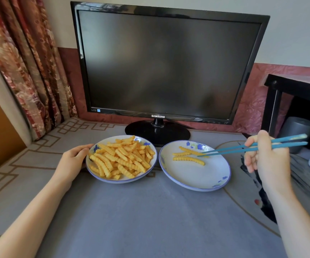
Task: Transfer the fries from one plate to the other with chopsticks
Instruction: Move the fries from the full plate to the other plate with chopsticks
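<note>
**Three fries across, a full plate to go**

Forearms reach in from the near edge over the grey tablecloth (150, 211). The left hand (74, 157) rests against the rim of the left plate (120, 181), its fingers relaxed and touching the edge rather than gripping it, apparently to steady it. The right hand (268, 161) has its fingers curled round a pair of blue chopsticks (243, 148), held near their top ends and slanting down to the left.

The step in hand looks like a drop-off. The chopstick tips sit close together over the right plate (197, 175), at the end of the rearmost of the three fries (188, 160) lying there. Whether the tips pinch that fry or only touch it cannot be told. The pile of fries (122, 157) heaped on the left plate lies well apart from the tips, past the point where the two rims nearly meet.

By this count the task is barely begun. The next move would call for parting the tips, carrying them left across both rims, and closing them on a single crinkled fry near the top of the heap, where pieces overlap and a neighbour may lift with it. A dark monitor (169, 66) stands behind both plates
</note>
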`<action>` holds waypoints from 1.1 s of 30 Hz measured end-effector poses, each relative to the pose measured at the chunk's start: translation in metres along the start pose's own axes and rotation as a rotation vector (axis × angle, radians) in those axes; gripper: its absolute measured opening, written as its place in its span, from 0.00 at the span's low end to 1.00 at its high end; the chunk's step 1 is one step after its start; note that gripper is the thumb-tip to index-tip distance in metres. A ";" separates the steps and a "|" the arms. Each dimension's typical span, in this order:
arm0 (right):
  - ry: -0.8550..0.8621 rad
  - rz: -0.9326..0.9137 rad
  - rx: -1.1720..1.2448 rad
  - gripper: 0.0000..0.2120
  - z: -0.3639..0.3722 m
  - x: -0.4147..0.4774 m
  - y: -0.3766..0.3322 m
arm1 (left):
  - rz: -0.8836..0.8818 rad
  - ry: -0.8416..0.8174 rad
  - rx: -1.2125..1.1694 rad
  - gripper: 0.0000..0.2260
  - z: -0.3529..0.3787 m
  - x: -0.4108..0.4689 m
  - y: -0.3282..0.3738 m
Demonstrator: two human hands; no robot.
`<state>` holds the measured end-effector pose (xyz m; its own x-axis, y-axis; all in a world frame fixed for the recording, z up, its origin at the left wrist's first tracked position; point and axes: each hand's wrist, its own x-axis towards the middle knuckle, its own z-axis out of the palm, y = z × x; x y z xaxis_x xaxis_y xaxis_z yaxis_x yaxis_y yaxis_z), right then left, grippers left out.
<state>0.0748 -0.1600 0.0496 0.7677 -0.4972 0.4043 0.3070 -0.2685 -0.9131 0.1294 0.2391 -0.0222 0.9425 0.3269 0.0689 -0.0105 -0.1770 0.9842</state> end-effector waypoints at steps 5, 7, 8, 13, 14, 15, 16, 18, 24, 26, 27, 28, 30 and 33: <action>-0.010 -0.022 0.074 0.18 0.002 -0.004 -0.014 | -0.002 0.008 -0.009 0.11 0.001 0.000 0.001; -0.035 -0.022 0.121 0.18 0.006 -0.008 -0.024 | -0.001 0.009 -0.012 0.11 0.001 0.000 0.001; -0.064 -0.023 0.139 0.18 0.010 -0.012 -0.029 | -0.001 0.008 -0.011 0.11 0.002 -0.001 0.002; -0.233 -0.045 0.231 0.20 0.042 -0.035 -0.050 | 0.000 0.004 0.005 0.12 0.001 0.000 0.002; -0.264 -0.048 0.240 0.20 0.049 -0.040 -0.052 | 0.000 0.004 0.010 0.12 0.001 0.000 0.002; -0.298 -0.048 0.241 0.21 0.056 -0.045 -0.053 | -0.001 0.004 0.014 0.12 0.001 -0.001 0.002; -0.333 -0.045 0.235 0.21 0.063 -0.048 -0.054 | -0.003 0.005 0.016 0.12 0.001 -0.001 0.002; -0.379 -0.037 0.232 0.21 0.075 -0.053 -0.054 | -0.001 0.007 0.022 0.12 0.001 -0.002 0.003; -0.373 -0.035 0.205 0.21 0.093 -0.051 -0.049 | 0.005 0.007 0.015 0.12 0.001 -0.003 0.004; -0.381 -0.046 0.200 0.21 0.097 -0.051 -0.047 | 0.007 0.010 0.012 0.12 0.002 -0.004 0.004; -0.386 -0.052 0.199 0.21 0.099 -0.051 -0.046 | 0.009 0.011 0.013 0.12 0.002 -0.004 0.004; -0.394 -0.056 0.197 0.21 0.100 -0.052 -0.044 | 0.012 0.010 0.015 0.12 0.002 -0.004 0.005; -0.414 -0.054 0.192 0.20 0.103 -0.053 -0.042 | 0.012 0.010 0.018 0.11 0.002 -0.004 0.005; -0.411 -0.055 0.188 0.20 0.104 -0.054 -0.040 | 0.012 0.013 0.025 0.11 0.001 -0.004 0.004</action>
<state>0.0798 -0.0367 0.0591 0.8955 -0.1075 0.4318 0.4207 -0.1121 -0.9003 0.1264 0.2361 -0.0184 0.9379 0.3369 0.0829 -0.0131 -0.2044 0.9788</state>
